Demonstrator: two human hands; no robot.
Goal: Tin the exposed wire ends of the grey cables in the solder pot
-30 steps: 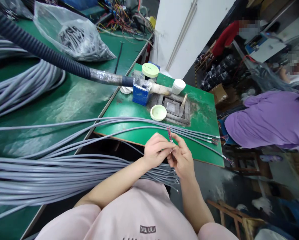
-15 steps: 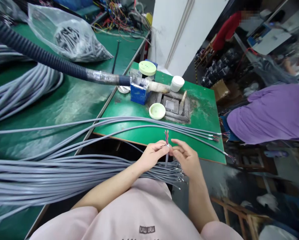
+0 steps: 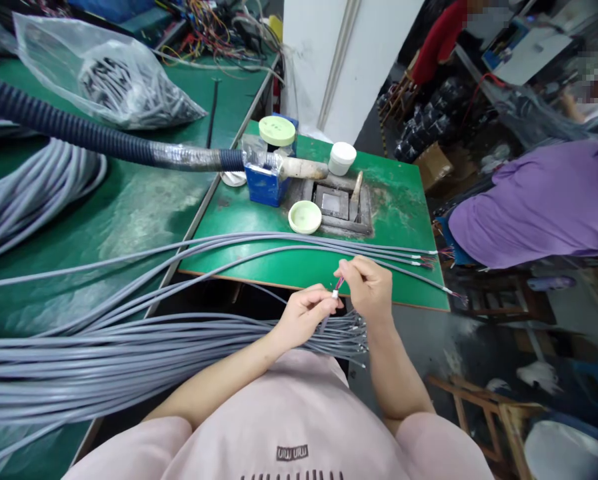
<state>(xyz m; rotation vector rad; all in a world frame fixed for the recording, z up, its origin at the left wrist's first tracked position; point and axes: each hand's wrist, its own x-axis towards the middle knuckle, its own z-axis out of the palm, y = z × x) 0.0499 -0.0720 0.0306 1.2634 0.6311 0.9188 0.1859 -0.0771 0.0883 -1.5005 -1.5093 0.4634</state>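
Note:
My left hand (image 3: 309, 311) pinches a grey cable near its end, just below a white band (image 3: 335, 293). Thin coloured wires (image 3: 341, 282), some of them red, come out above that band. My right hand (image 3: 369, 285) is closed on those wires, its fingers hiding their tips. Below my hands lies a thick bundle of grey cables (image 3: 179, 353), its stripped ends (image 3: 353, 337) reaching under them. Beyond my hands, several separate grey cables (image 3: 259, 240) run across the green board, with bared wire ends (image 3: 431, 260) at its right edge.
A black corrugated hose (image 3: 129, 143) reaches over to a blue box (image 3: 265, 185). Near a recessed metal pot (image 3: 335, 201) are a pale green lid (image 3: 305, 217), a white jar (image 3: 342, 159) and a brush-like tool (image 3: 357, 193). A person in purple (image 3: 533, 207) is at the right.
My right hand has moved from beside the cable, fingers apart, up to the wires and closed on them. The wires now lean right. The whole view has shifted slightly.

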